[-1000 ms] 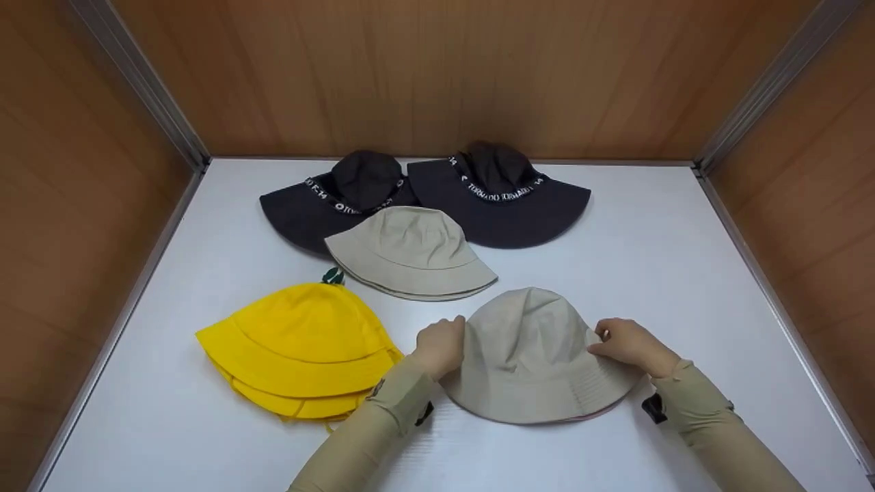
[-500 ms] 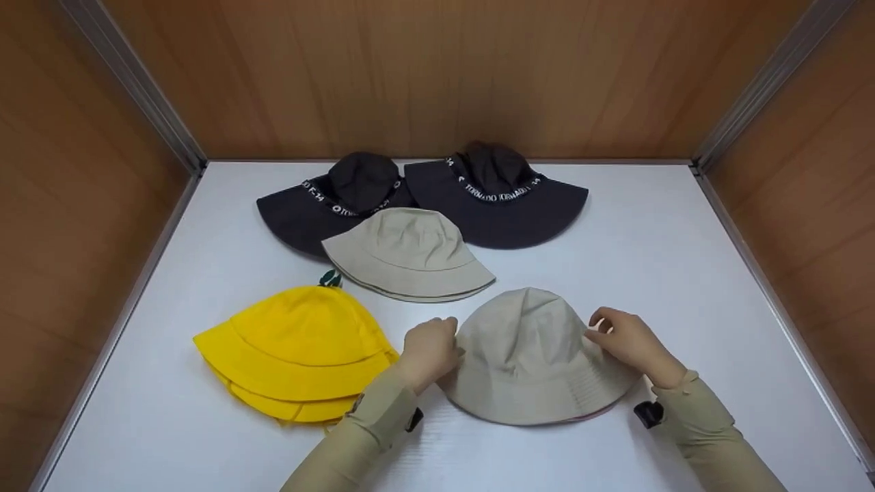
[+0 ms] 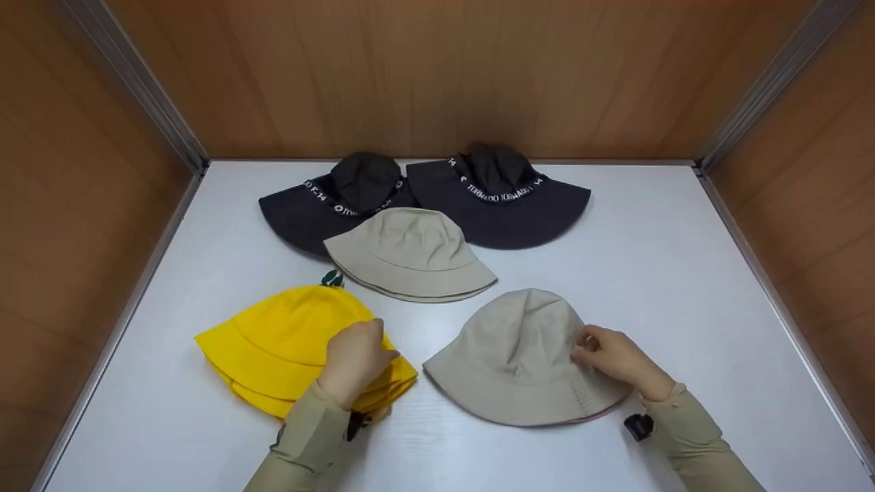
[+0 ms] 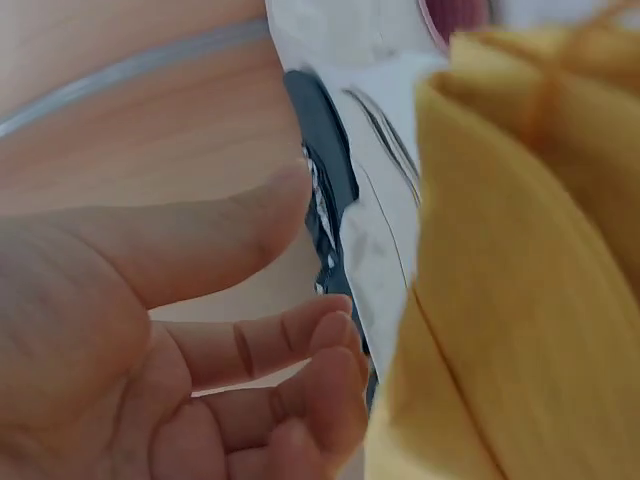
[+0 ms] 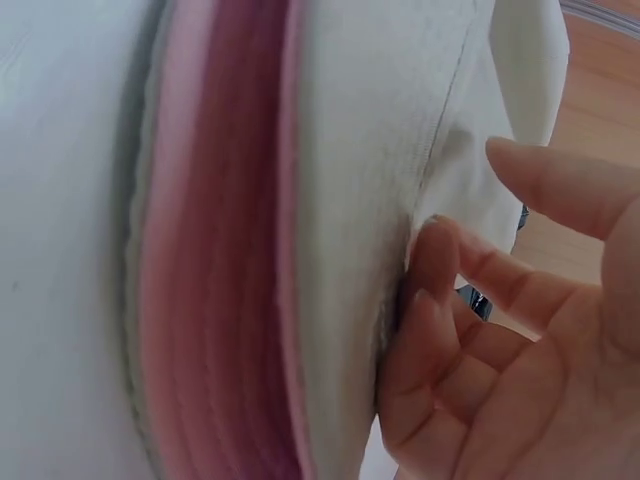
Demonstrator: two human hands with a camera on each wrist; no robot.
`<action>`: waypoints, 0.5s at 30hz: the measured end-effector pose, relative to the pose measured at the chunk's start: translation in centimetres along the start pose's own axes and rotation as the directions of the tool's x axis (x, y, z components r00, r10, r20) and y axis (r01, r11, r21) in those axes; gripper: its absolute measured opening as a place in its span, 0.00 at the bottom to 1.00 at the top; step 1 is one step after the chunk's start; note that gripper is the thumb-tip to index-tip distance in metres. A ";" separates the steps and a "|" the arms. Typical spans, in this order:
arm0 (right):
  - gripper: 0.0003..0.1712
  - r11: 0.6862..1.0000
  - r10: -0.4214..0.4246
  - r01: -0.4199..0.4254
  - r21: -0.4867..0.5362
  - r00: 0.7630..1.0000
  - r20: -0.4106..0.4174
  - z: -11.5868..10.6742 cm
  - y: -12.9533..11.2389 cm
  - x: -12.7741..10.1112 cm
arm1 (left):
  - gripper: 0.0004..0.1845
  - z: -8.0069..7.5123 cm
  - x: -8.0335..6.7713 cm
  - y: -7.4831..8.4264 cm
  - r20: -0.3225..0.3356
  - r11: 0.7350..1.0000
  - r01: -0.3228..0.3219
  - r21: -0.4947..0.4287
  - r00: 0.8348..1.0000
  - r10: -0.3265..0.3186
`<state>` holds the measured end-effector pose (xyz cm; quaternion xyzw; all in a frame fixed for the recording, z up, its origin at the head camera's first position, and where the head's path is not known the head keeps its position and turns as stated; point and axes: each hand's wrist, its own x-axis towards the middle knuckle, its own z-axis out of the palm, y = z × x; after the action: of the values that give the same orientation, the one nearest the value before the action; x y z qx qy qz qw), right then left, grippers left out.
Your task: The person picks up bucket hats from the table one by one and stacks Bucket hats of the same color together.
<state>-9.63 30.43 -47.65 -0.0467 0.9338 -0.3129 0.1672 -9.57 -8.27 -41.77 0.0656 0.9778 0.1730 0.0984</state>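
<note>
1. Wood-panelled walls [image 3: 437, 75] close in a white desk [image 3: 649, 260] on three sides.
2. Left hand [image 3: 354, 359] hovers over the yellow hat [image 3: 273, 342] at 8 o'clock on the desk; its fingers [image 4: 300, 345] curl loosely and hold nothing, and the left wrist view shows the palm just beside the yellow cloth, with a gap between them.
3. Right hand [image 3: 612, 359] rests at the 3 o'clock side of the near beige hat [image 3: 513, 355], fingertips [image 5: 425, 270] bent and pressing into the crown; whether they pinch the cloth I cannot tell.
4. That near beige hat lies crown-up on the desk at 6 o'clock, with a pink lining [image 5: 215, 250] showing under its brim.
5. Two yellow brims show stacked, and a small green tab [image 3: 333, 277] peeks out at the 12 o'clock edge.
6. Second beige hat [image 3: 410, 253] lies at centre, well apart from both hands.
7. Two dark hats [image 3: 499, 198] with white lettered bands sit at 12 o'clock, side by side; the left one is partly under the second beige hat.
</note>
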 end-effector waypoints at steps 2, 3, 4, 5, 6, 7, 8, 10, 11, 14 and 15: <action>0.10 1.000 0.004 -0.004 -0.002 1.000 -0.009 0.2 0.0 0.0 | 0.16 -0.2 -0.1 -0.8 0.024 0.999 0.040 -0.017 0.999 -0.039; 0.10 1.000 0.003 -0.003 -0.004 1.000 -0.016 0.3 0.1 0.1 | 0.16 -0.2 -0.1 -1.1 0.039 0.998 0.057 -0.031 0.998 -0.056; 0.10 1.000 0.002 -0.002 -0.008 1.000 -0.022 0.4 0.2 0.1 | 0.16 -0.1 0.0 -1.4 0.061 0.996 0.073 -0.050 0.996 -0.070; 0.10 1.000 0.002 -0.002 -0.009 1.000 -0.027 0.4 0.2 0.1 | 0.16 0.0 0.1 -1.6 0.079 0.994 0.086 -0.065 0.994 -0.081; 0.10 1.000 0.000 0.000 -0.009 1.000 -0.030 0.5 0.3 0.1 | 0.15 0.2 0.2 -1.8 0.095 0.992 0.097 -0.080 0.992 -0.089; 0.10 1.000 -0.003 0.003 -0.009 0.999 -0.032 0.6 0.3 0.2 | 0.16 0.5 0.4 -2.0 0.111 0.990 0.107 -0.096 0.989 -0.096; 0.10 1.000 -0.005 0.005 -0.010 1.000 -0.031 0.7 0.4 0.2 | 0.16 0.7 0.5 -2.2 0.128 0.987 0.113 -0.111 0.987 -0.099; 0.10 1.000 -0.006 0.006 -0.006 1.000 -0.023 0.7 0.4 0.2 | 0.17 1.1 0.8 -2.5 0.161 0.982 0.127 -0.139 0.981 -0.105; 0.10 1.000 -0.005 0.005 -0.003 1.000 -0.017 0.7 0.3 0.3 | 0.18 1.4 0.9 -2.6 0.176 0.979 0.136 -0.150 0.978 -0.109; 0.10 1.000 -0.008 0.008 0.008 1.000 0.008 0.4 0.1 0.3 | 0.21 1.9 1.2 -2.9 0.213 0.971 0.161 -0.179 0.969 -0.122; 0.11 1.000 -0.008 0.008 0.010 1.000 0.013 0.2 -0.1 0.4 | 0.21 2.1 1.3 -2.9 0.216 0.970 0.162 -0.183 0.969 -0.121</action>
<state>-9.97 30.20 -47.87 -0.0517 0.9308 -0.3180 0.1725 -10.66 -10.12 -44.91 0.0027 0.9426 0.2548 0.2160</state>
